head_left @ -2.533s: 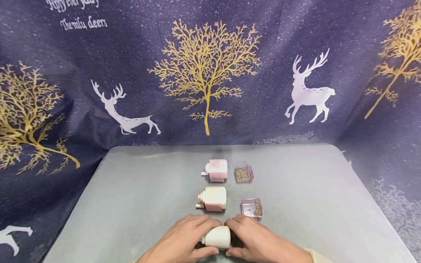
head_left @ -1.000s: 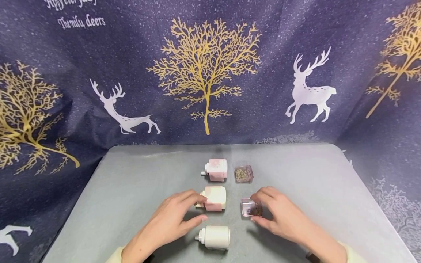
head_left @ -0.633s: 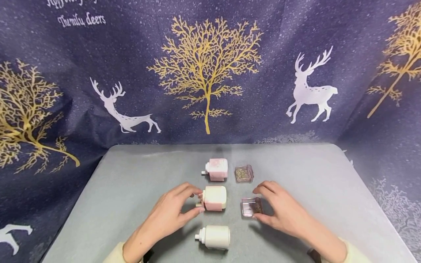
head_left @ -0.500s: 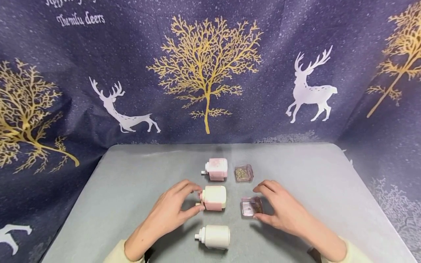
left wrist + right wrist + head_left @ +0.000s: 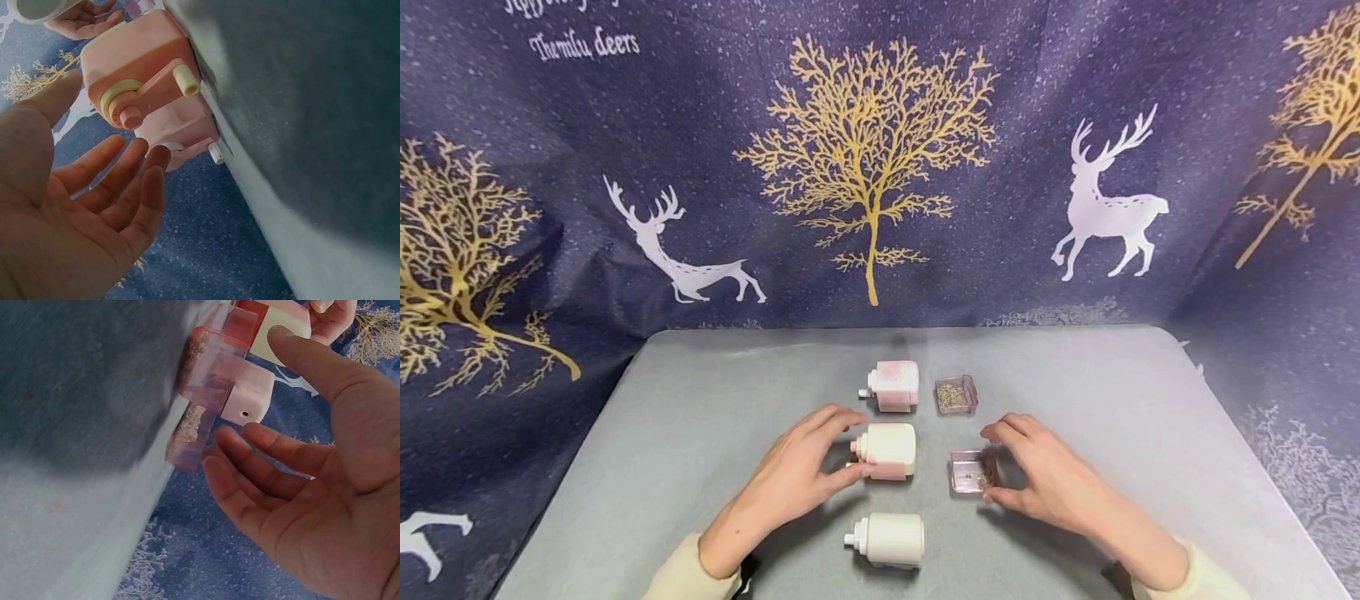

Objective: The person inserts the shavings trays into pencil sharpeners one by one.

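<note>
A big blue cloth [image 5: 700, 125] hangs behind the desk [image 5: 1090, 375]; over it, the left hand [image 5: 793, 467] is spread at the left end of the middle pink-and-cream sharpener [image 5: 889, 450], and the right hand [image 5: 1060, 477] is spread by the right side of the nearer clear tray [image 5: 964, 472]; sharpener and tray sit between the hands; no pinching shows, but I can't tell if a thumb touches; small shavings [image 5: 987, 477] lie in the tray, so a soft, level touch looks best.

Left hand [image 5: 792, 467], right hand [image 5: 1051, 479], palms facing each other, fingers loosely bent, thumbs apart
</note>
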### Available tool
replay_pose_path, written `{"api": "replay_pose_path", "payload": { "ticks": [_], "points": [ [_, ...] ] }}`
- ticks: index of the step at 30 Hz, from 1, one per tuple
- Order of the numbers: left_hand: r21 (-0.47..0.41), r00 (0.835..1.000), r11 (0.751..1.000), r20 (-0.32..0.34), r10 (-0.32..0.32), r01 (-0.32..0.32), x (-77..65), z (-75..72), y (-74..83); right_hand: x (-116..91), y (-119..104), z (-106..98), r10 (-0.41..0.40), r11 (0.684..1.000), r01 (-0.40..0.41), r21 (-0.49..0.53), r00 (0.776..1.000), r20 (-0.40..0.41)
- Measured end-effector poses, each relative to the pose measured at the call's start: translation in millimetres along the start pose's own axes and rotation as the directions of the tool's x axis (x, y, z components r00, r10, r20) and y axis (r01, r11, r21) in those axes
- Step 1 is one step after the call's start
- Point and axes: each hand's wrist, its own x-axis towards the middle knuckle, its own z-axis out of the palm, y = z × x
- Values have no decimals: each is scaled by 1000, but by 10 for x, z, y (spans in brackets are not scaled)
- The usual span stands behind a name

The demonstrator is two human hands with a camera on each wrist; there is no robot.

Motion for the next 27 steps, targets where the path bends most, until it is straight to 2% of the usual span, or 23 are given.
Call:
{"api": "replay_pose_path", "payload": {
  "ticks": [7,13,19,27],
  "points": [
    [-33,999,999,42,13,-11,16,28,-10,-20,22,20,27,999,-29,27,999,47],
    [-43,999,999,39,14,-12,13,56,-5,-35,39,44,46,997,-49,53,997,60],
    [-56,999,998,53,5,-2,7,88,-20,-46,43,65,45,997,-49,57,997,69],
    [-88,997,996,75,10,-3,21,108,-43,-53,55,91,33,995,-46,90,990,136]
  ]
}}
